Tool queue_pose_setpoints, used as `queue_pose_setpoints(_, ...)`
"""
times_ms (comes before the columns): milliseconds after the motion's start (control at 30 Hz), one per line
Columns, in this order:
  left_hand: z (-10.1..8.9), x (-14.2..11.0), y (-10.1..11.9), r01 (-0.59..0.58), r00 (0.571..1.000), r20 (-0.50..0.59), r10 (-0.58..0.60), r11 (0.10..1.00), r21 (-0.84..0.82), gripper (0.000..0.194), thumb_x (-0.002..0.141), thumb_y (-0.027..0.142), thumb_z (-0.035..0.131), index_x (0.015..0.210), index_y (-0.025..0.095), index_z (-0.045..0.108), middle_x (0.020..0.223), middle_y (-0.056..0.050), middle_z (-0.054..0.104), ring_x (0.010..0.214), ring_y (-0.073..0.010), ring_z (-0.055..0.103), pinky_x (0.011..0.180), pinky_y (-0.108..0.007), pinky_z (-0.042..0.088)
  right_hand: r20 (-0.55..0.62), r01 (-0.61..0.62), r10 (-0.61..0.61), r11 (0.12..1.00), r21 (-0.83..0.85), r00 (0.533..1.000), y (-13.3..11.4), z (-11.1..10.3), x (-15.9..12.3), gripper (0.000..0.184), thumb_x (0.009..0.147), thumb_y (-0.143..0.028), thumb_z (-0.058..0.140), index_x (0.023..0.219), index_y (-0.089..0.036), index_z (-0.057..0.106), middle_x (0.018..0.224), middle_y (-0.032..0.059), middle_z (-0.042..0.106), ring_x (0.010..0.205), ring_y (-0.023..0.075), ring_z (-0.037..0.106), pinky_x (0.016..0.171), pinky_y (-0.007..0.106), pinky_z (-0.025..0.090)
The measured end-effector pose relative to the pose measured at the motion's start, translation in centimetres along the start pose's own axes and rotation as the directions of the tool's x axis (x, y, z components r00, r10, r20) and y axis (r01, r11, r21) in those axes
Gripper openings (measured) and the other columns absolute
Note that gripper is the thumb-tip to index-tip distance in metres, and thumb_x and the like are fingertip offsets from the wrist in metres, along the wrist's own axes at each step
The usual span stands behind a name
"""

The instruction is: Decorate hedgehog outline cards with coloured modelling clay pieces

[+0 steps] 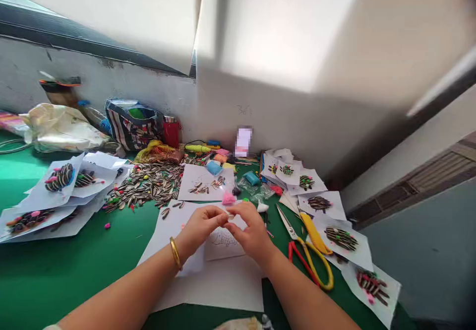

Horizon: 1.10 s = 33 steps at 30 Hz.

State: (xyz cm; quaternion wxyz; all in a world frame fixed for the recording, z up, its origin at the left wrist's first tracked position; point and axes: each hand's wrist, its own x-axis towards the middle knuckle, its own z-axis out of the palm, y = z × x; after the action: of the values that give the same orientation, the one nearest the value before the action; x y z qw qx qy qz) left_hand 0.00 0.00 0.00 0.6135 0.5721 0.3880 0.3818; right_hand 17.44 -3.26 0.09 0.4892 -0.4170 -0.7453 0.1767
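- Drawing sheet (pixel 223 253), one, partly covered by both hands
- Small pale piece (pixel 231 216), pinched above the drawing sheet by fingertips of left hand (pixel 201 228) and right hand (pixel 253 231)
- Pink packet (pixel 228 198), just beyond it
- Scissors (pixel 294 234), yellow cutter (pixel 314 233), seed pictures (pixel 341 238), right of it
- Loose striped seeds (pixel 159 178), beyond left
- Green tabletop (pixel 74 260), beneath
- Grey wall (pixel 148 89), behind

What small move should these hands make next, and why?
Probably lower the small pale bit, which seems pinched between left hand and right hand, onto the drawing: the hands are above that sheet, and the visible part of its outline looks bare.
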Motion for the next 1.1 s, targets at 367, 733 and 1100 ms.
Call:
queue_pose_setpoints(367,0.26,-0.22,0.08,-0.186,0.978,-0.014,0.208,0.902,0.391,0.025,0.084,0.041,0.063,0.079,0.017,0.068,0.077,-0.003,0.066,0.072,-0.0162,0.058,0.067,-0.027,0.045,-0.011,-0.049,0.048,0.997,-0.053,0.999,0.36,-0.09,0.03,0.014,0.089,-0.022,0.054,0.076,-0.022,0.058,0.075,0.0012,0.059,0.077,0.0192,0.053,0.085,0.038,0.042)
queue_pose_setpoints(733,0.33,-0.23,0.11,-0.227,0.964,-0.049,0.260,0.908,0.352,0.023,0.084,0.040,0.063,0.081,0.018,0.067,0.077,-0.002,0.068,0.070,-0.0161,0.060,0.066,-0.027,0.050,0.019,-0.062,0.065,0.994,-0.094,0.998,0.21,-0.07,-0.13,0.013,0.093,-0.028,0.053,0.083,-0.022,0.060,0.080,0.0028,0.061,0.082,0.0198,0.054,0.084,0.037,0.042)
queue_pose_setpoints(1100,0.41,-0.26,-0.06,-0.261,0.953,-0.052,0.297,0.898,0.355,0.017,0.085,0.036,0.065,0.088,0.020,0.071,0.087,-0.003,0.072,0.080,-0.0173,0.066,0.073,-0.029,0.054,-0.002,-0.073,0.073,0.995,-0.073,0.997,0.32,-0.14,-0.19,0.013,0.094,-0.026,0.051,0.085,-0.023,0.060,0.081,0.0024,0.060,0.083,0.0198,0.054,0.083,0.037,0.041)
